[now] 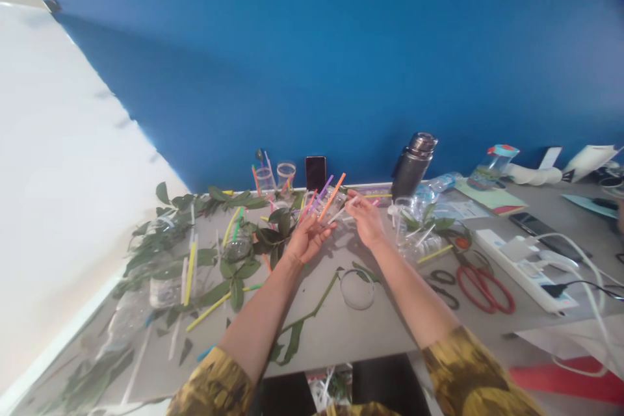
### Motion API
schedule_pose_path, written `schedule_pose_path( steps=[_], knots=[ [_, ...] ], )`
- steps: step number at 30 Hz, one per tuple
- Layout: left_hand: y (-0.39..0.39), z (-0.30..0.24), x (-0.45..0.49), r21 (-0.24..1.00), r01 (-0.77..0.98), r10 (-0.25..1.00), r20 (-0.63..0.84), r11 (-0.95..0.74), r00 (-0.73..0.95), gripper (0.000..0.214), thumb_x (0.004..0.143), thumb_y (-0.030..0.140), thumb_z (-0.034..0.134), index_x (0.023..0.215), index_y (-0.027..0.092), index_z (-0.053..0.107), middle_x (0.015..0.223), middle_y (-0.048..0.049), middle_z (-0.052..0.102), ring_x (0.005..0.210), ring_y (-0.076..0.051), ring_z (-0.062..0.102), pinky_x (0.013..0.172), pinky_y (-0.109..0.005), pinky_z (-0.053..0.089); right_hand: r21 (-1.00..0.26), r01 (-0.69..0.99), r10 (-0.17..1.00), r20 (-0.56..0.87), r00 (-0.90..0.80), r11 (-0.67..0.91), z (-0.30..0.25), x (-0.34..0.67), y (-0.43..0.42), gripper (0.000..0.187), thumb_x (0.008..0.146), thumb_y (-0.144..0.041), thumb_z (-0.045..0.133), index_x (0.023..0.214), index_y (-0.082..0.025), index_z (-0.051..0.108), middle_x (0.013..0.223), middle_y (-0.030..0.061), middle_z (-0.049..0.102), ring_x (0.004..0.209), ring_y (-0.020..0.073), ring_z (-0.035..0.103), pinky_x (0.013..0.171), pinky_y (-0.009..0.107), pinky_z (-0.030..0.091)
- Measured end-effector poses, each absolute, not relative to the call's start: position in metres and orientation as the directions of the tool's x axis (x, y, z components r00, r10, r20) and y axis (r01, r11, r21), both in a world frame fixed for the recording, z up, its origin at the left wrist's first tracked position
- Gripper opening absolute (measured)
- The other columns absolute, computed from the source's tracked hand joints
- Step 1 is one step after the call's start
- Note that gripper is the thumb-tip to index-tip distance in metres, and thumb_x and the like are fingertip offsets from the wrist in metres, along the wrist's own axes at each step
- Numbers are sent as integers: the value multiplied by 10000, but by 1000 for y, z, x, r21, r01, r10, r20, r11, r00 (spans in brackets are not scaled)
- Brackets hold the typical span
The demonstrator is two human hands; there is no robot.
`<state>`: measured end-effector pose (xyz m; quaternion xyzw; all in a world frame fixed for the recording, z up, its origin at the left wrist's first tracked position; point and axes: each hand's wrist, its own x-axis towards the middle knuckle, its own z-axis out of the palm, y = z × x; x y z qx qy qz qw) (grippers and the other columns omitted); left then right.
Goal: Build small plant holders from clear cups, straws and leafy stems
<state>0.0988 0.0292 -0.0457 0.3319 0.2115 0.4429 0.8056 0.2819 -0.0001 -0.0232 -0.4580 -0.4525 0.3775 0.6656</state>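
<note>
At the frame's centre, the right hand (364, 220) pinches a white straw (343, 210); the left hand (308, 238) curls near a clear container (335, 201), its grip unclear. Light fingertip pressure should keep the straw from creasing.

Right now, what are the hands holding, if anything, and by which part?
The right hand appears to pinch a pale straw near its upper end; its lower end lies near the left hand, whose own grip cannot be made out.
</note>
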Motion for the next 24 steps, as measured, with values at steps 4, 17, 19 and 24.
schedule_pose_path(
  steps=[4, 17, 19, 24],
  knots=[
    [31, -50, 98, 710, -547, 827, -91, 444, 555, 359, 978, 374, 676, 1277, 175, 673, 1057, -106, 781, 775, -194, 768, 680, -287, 639, -922, -66, 870, 333, 362, 381, -29, 279, -2, 258, 685, -415, 848, 735, -207, 706, 1398, 103, 623, 1277, 296, 577, 992, 381, 475],
    [26, -52, 105, 717, -523, 825, -127, 460, 551, 632, 958, 373, 701, 1518, 245, 435, 928, -93, 773, 837, -284, 801, 754, -395, 654, -889, -101, 788, 336, 516, 446, -35, 266, -4, 242, 665, -404, 857, 747, -214, 730, 1009, 59, 748, 966, 255, 668, 906, 396, 524],
    [26, -53, 104, 709, -520, 810, -122, 476, 574, 610, 960, 437, 688, 1482, 191, 489, 983, -139, 774, 896, -299, 798, 795, -404, 650, -891, -116, 788, 320, 525, 439, -37, 267, -4, 243, 657, -398, 861, 751, -213, 733, 975, 49, 738, 919, 239, 663, 870, 379, 523],
    [25, -54, 104, 736, -511, 794, -60, 444, 605, 580, 869, 480, 797, 1292, 125, 623, 1170, -207, 750, 1002, -318, 780, 833, -396, 640, -896, -71, 778, 338, 530, 437, -39, 271, -3, 254, 679, -427, 835, 731, -211, 710, 895, 39, 726, 874, 229, 656, 829, 364, 519]
  ],
)
